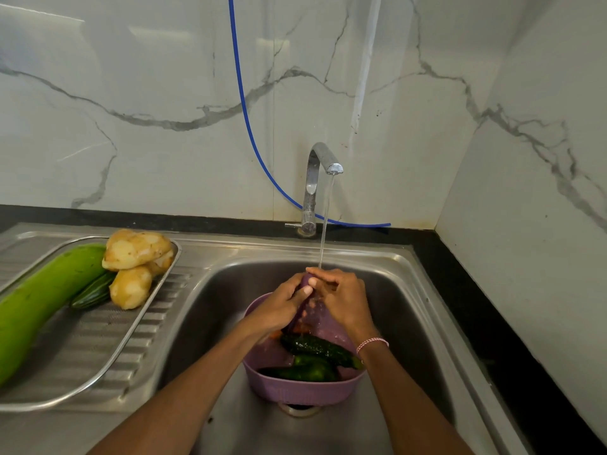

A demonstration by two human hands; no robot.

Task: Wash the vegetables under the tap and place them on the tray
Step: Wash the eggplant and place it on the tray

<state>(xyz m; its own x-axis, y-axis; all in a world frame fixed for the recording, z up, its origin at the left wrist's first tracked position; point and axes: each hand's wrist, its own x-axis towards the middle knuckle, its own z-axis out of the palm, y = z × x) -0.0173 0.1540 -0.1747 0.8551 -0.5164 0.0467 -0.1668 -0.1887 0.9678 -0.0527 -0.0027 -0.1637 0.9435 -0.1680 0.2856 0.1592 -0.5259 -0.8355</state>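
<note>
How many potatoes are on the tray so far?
3, all at the far end of the tray: the largest on top, one in front, one partly hidden behind. More may be hidden under them.

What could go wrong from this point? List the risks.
1. The wet purple vegetable, rubbed between the left hand and right hand, may slip into the sink.
2. The potatoes are stacked at the tray edge; adding more might roll one off.
3. Water may splash off the hands onto the counter.
</note>
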